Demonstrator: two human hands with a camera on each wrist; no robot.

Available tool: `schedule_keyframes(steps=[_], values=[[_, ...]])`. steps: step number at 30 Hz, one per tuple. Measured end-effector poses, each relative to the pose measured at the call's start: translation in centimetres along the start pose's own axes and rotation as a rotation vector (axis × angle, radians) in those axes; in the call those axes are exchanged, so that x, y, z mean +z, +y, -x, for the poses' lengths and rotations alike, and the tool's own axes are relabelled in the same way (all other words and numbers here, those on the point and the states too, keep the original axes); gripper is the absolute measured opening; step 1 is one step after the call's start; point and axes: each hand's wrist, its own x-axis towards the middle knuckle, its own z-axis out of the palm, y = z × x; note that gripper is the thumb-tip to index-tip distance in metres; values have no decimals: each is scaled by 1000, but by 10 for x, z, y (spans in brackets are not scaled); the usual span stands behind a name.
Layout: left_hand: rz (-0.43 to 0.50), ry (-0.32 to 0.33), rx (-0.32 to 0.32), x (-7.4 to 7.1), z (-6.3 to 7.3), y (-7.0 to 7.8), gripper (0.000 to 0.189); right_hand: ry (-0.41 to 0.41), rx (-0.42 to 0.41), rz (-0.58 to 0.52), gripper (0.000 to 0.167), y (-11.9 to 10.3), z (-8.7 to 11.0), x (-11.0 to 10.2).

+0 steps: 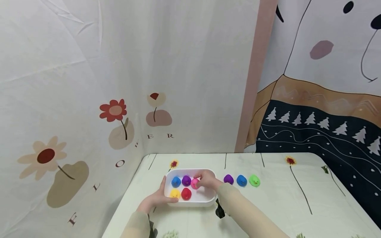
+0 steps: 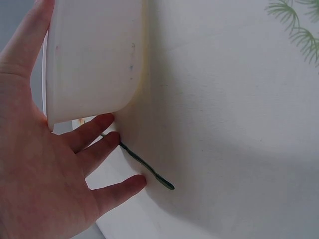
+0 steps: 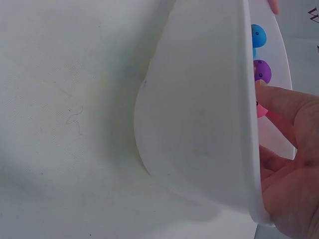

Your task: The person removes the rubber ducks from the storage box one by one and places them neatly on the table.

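Note:
A white plastic tray [image 1: 202, 204] sits on the table before me, its near side wall filling much of the right wrist view. My left hand [image 1: 156, 199] rests against its near left corner, fingers spread and straight along the outside, thumb along the front rim. Inside the tray, my right hand [image 1: 207, 180] pinches a pink toy duck [image 1: 194, 183] between thumb and fingers. Close by in the tray are a blue duck [image 1: 176, 181], a purple duck [image 1: 186, 180], a yellow duck [image 1: 175, 193] and a red duck [image 1: 186, 194]. The right hand's lower fingers are partly hidden behind the rim.
Right of the tray, a second purple duck [image 1: 228, 179], another blue duck [image 1: 241, 180] and a green duck [image 1: 254, 180] stand in a row on the white flowered tablecloth [image 1: 274, 205]. Printed cloth hangs [image 1: 193, 82] behind the table and down its left side.

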Motion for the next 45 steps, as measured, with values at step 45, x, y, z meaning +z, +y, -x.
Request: schedule_keyframes(steps=[45], values=[[15,5,-10,2,3,-3,126,86,62,12,21,0,-1,10]])
